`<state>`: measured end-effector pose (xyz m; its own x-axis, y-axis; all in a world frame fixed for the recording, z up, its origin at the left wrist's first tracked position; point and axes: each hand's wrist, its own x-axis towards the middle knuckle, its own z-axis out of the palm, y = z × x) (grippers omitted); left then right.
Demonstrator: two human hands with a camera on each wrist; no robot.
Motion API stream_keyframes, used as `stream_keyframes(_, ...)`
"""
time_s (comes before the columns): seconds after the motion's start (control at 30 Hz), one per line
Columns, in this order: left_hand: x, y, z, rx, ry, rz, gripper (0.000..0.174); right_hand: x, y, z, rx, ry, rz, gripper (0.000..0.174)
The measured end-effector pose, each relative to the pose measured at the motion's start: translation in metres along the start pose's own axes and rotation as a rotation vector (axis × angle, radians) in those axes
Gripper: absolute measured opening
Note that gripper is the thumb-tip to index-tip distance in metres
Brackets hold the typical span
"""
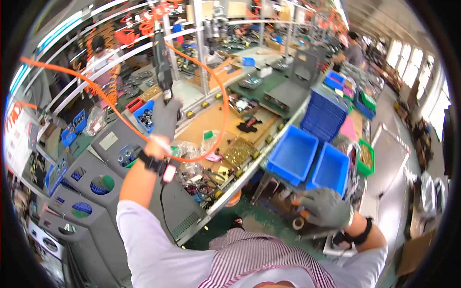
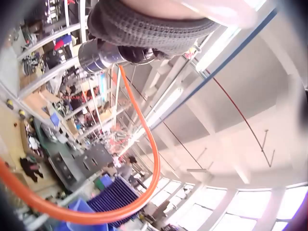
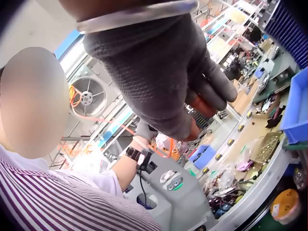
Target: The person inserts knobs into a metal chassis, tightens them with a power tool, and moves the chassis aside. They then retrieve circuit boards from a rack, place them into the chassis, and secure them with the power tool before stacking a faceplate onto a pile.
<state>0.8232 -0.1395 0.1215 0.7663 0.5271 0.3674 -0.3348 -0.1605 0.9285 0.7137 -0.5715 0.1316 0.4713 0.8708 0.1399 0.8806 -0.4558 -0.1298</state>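
Note:
My left hand (image 1: 167, 117), in a grey glove, grips a black power screwdriver (image 1: 162, 65) and holds it up over the left side of the bench. In the left wrist view the dark glove (image 2: 144, 31) wraps the tool's body (image 2: 98, 55). An orange air hose (image 1: 224, 103) loops around in front of that arm. My right hand (image 1: 325, 207), gloved with some bare fingertips, hovers at the near side of the blue bins. Its fingers (image 3: 219, 86) bend loosely in the right wrist view, and nothing shows between them.
Two blue bins (image 1: 293, 153) stand at the right beside a stack of blue trays (image 1: 324, 115). Grey panels (image 1: 177, 204) with round cutouts line the left. A box of small screws (image 1: 238, 152) and plastic bags lie on the bench. Other people work farther back.

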Motion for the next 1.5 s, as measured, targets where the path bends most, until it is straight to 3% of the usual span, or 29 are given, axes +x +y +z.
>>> stream_keyframes(0.13,0.11,-0.007,-0.007,0.017,0.149,-0.047,0.022,0.006,0.053,-0.009,0.043,-0.109,0.176,0.036)
stream_keyframes(0.27,0.232,-0.046,-0.035,0.518,0.566,0.06,0.031,0.022,0.12,0.002,0.099,-0.108,0.355,0.034)
stream_keyframes(0.37,0.285,-0.044,-0.068,0.532,0.486,0.042,0.039,0.047,0.149,0.02,0.194,-0.161,0.486,0.03)
stream_keyframes(0.43,0.328,-0.061,-0.088,0.607,0.572,-0.017,0.041,0.062,0.155,0.028,0.297,-0.251,0.608,0.031)
stream_keyframes(0.5,0.329,-0.044,-0.085,0.658,0.625,-0.027,0.04,0.065,0.164,0.042,0.335,-0.315,0.64,0.032)
stream_keyframes(0.6,0.333,-0.04,-0.083,0.381,0.578,-0.004,0.031,0.074,0.173,0.048,0.38,-0.304,0.685,0.033)
stream_keyframes(0.63,0.326,-0.033,-0.079,0.402,0.612,-0.103,0.03,0.072,0.174,0.05,0.411,-0.297,0.71,0.033)
stream_keyframes(0.67,0.361,-0.074,-0.117,0.693,0.698,0.038,0.035,0.051,0.19,0.07,0.311,-0.268,0.648,0.034)
stream_keyframes(0.73,0.367,-0.089,-0.143,0.635,0.548,-0.083,0.044,0.076,0.18,0.047,0.373,-0.323,0.742,0.036)
stream_keyframes(0.77,0.371,-0.097,-0.155,0.609,0.474,-0.145,0.048,0.066,0.186,0.062,0.362,-0.273,0.724,0.037)
stream_keyframes(0.87,0.368,-0.117,-0.189,0.528,0.402,-0.092,0.051,0.088,0.168,0.049,0.32,-0.427,0.952,0.039)
stream_keyframes(0.9,0.363,-0.121,-0.195,0.498,0.397,-0.072,0.052,0.065,0.173,0.071,0.367,-0.289,0.813,0.039)
stream_keyframes(1.0,0.328,-0.117,-0.179,0.659,0.486,-0.059,0.056,0.059,0.167,0.076,0.496,-0.287,0.868,0.039)
stream_keyframes(1.03,0.327,-0.135,-0.186,0.498,0.457,0.024,0.051,0.054,0.166,0.082,0.49,-0.273,0.867,0.04)
stream_keyframes(1.1,0.337,-0.168,-0.225,0.693,0.427,-0.298,0.032,0.052,0.165,0.085,0.478,-0.29,0.873,0.04)
stream_keyframes(1.17,0.334,-0.201,-0.245,0.728,0.463,0.112,0.034,0.055,0.164,0.081,0.466,-0.346,0.902,0.041)
stream_keyframes(1.27,0.343,-0.2,-0.262,0.667,0.447,-0.249,0.04,0.058,0.164,0.081,0.485,-0.4,0.937,0.041)
stream_keyframes(1.3,0.336,-0.199,-0.268,0.774,0.481,-0.268,0.04,0.058,0.166,0.081,0.498,-0.416,0.948,0.041)
stream_keyframes(1.37,0.304,-0.16,-0.206,0.968,0.538,-0.295,0.041,0.048,0.165,0.086,0.482,-0.372,0.948,0.04)
stream_keyframes(1.4,0.312,-0.18,-0.243,1.088,0.363,-0.161,0.043,0.04,0.167,0.088,0.473,-0.344,0.955,0.04)
stream_keyframes(1.5,0.276,-0.162,-0.184,1.317,0.684,0.247,0.044,0.015,0.173,0.087,0.569,-0.293,1.075,0.038)
